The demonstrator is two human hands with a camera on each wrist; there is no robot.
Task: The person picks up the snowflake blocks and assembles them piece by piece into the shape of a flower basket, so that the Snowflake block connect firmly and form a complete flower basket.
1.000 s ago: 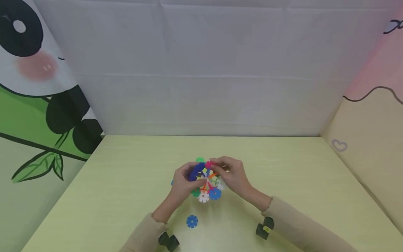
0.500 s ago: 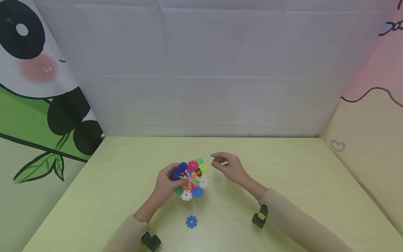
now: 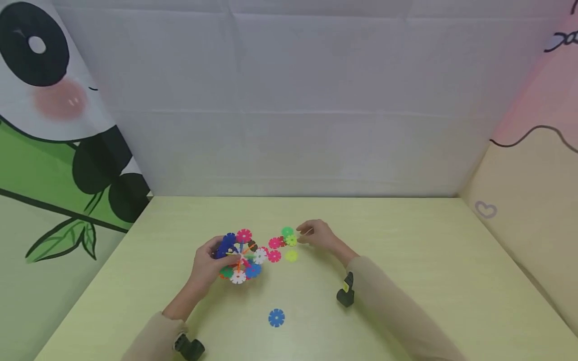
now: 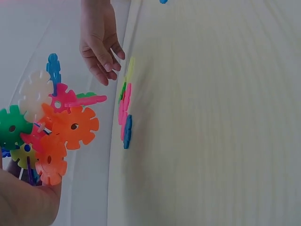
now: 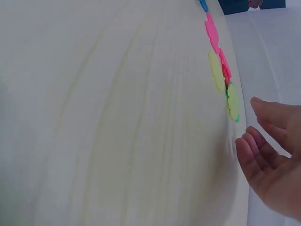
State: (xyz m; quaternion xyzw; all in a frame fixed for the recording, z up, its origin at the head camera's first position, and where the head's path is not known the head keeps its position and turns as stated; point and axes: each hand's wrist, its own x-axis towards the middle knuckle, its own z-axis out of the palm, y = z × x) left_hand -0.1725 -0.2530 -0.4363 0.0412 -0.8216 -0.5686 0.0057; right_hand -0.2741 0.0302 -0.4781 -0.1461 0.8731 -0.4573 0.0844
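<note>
My left hand [image 3: 208, 260] grips a ball-like cluster of interlocking snowflake discs [image 3: 244, 271], held above the table left of centre. In the left wrist view, its orange disc [image 4: 75, 127], white disc [image 4: 35, 94] and green disc [image 4: 13, 127] face the camera; the cluster hides part of the holding fingers. On the table to its right lie loose notched discs, among them a pink disc [image 3: 274, 256], a yellow disc [image 3: 291, 255] and a green disc [image 3: 287, 231]. Close to the green one is my right hand [image 3: 318, 235]. Its fingers [image 5: 251, 160] are loosely bent with nothing between them.
A single blue disc [image 3: 276, 317] lies nearer the front of the pale wooden table [image 3: 397, 235]. A grey-white cloth backdrop [image 3: 289, 125] rises behind the far edge. Printed panels flank both sides.
My right hand has let go of the pink disc on the cluster and now hovers by the loose discs. The left hand has carried the cluster left, uncovering those discs.
</note>
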